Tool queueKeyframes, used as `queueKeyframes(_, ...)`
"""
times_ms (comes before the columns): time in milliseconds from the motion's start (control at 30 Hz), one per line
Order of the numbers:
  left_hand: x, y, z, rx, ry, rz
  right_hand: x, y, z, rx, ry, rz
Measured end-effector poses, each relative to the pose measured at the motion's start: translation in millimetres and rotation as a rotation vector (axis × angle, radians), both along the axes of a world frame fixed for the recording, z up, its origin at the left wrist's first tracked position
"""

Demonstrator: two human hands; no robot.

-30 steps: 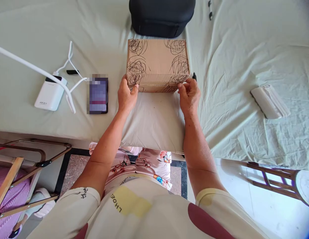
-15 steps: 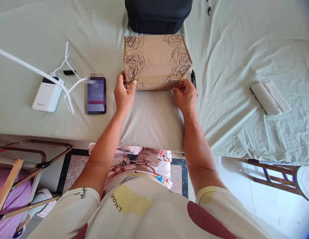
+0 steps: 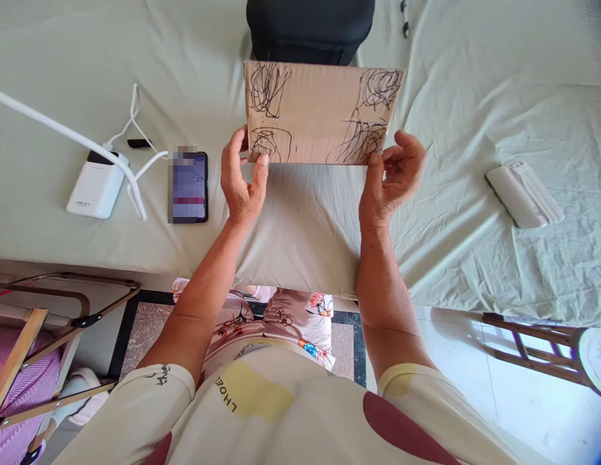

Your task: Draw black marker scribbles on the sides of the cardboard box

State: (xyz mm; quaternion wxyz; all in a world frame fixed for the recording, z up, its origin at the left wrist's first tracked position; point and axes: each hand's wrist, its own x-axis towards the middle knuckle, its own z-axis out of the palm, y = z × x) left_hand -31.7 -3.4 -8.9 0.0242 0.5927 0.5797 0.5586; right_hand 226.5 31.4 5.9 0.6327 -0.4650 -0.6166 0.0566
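A brown cardboard box (image 3: 320, 97) with black scribbles at its corners is held up in front of me, one broad face turned toward me. My left hand (image 3: 245, 177) grips its lower left corner, thumb on the face and fingers round the side. At the lower right corner, my right hand (image 3: 392, 174) pinches the box, its thumb on the face and its fingers curled behind. The box's far sides are hidden.
A black case (image 3: 310, 29) stands behind the box. To the left lie a phone (image 3: 189, 188), a white power bank (image 3: 97, 185) with a cable, and a black cap-like piece (image 3: 139, 143). A white packet (image 3: 525, 195) and a pen (image 3: 405, 19) lie to the right.
The box has been turned and tilted, so one broad scribbled face now shows. My right hand has moved to the right with its corner. The black marker beside it is now hidden.
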Motion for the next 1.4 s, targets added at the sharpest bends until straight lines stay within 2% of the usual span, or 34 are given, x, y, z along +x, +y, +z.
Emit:
queueKeyframes(100, 4.6, -5.3, 7.5, 0.008, 0.044, 0.013, -4.6, -1.3, 4.2, 0.097, 0.128, 0.010)
queueKeyframes(167, 6.2, -6.7, 9.7, 0.008, 0.043, 0.024, -5.7, -2.1, 4.9, 0.113, 0.109, -0.017)
queueKeyframes(300, 4.7, -5.7, 8.5, 0.022, 0.023, 0.023, -1.2, -2.2, 1.9, 0.055, 0.000, -0.082)
queueKeyframes(400, 1.5, -3.5, 5.3, 0.012, 0.007, -0.032, 5.8, -2.2, -0.9, 0.035, -0.067, 0.007)
queueKeyframes(533, 0.4, -2.1, 4.4, -0.039, 0.002, -0.056, 11.5, -5.0, -1.3, -0.052, -0.311, 0.076)
queueKeyframes(733, 7.6, -10.5, 21.1, -0.120, 0.020, -0.055, 6.4, -3.4, -7.4, -0.137, -0.201, 0.102)
queueKeyframes(800, 12.8, -15.9, 28.9, -0.164, 0.088, -0.028, 3.2, -0.7, -11.6, -0.111, -0.156, 0.074)
queueKeyframes(933, 25.8, -24.4, 37.2, -0.212, 0.186, -0.026, -2.6, 2.8, -17.5, 0.044, -0.069, 0.021)
queueKeyframes(1100, 38.2, -25.1, 31.4, -0.157, 0.235, -0.105, -5.1, -0.5, -13.0, 0.052, -0.076, 0.036)
queueKeyframes(1300, 48.6, -23.9, 24.9, -0.121, 0.284, -0.158, -9.7, -12.0, 5.8, 0.172, -0.249, -0.148)
queueKeyframes(1400, 51.1, -22.8, 20.7, -0.073, 0.302, -0.155, -18.3, -18.8, 9.6, 0.214, -0.347, -0.168)
